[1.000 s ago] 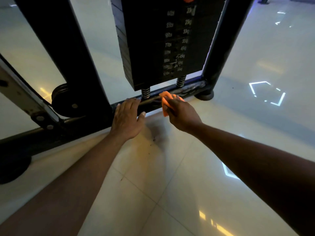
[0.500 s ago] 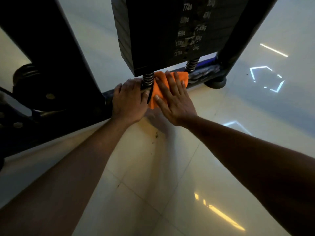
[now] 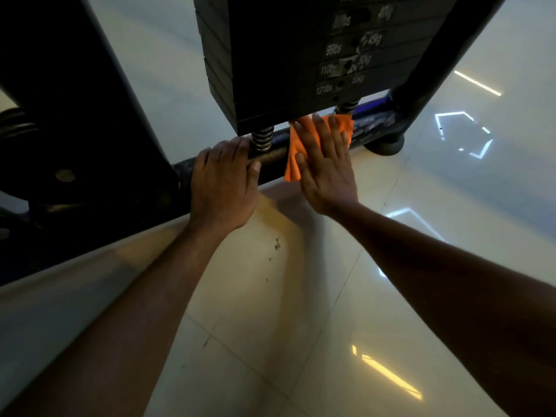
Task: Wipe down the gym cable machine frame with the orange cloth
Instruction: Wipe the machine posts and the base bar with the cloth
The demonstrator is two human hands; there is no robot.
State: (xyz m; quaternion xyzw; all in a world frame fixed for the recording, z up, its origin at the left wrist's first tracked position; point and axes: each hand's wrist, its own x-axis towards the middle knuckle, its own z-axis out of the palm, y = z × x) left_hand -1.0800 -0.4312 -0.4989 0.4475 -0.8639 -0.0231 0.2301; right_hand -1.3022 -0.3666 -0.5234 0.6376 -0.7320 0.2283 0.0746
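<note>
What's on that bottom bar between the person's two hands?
In the head view, between left hand and right hand: a coil spring and the orange cloth's edge.

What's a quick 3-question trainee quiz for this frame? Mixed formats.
1. True or false: the right hand presses the orange cloth flat on the base bar.
2. The left hand rests on: A) the floor B) the base bar C) the weight stack
3. Fill in: the lowest readable plate label is ___ lbs.

Key: 1 true; 2 B; 3 121.
</note>
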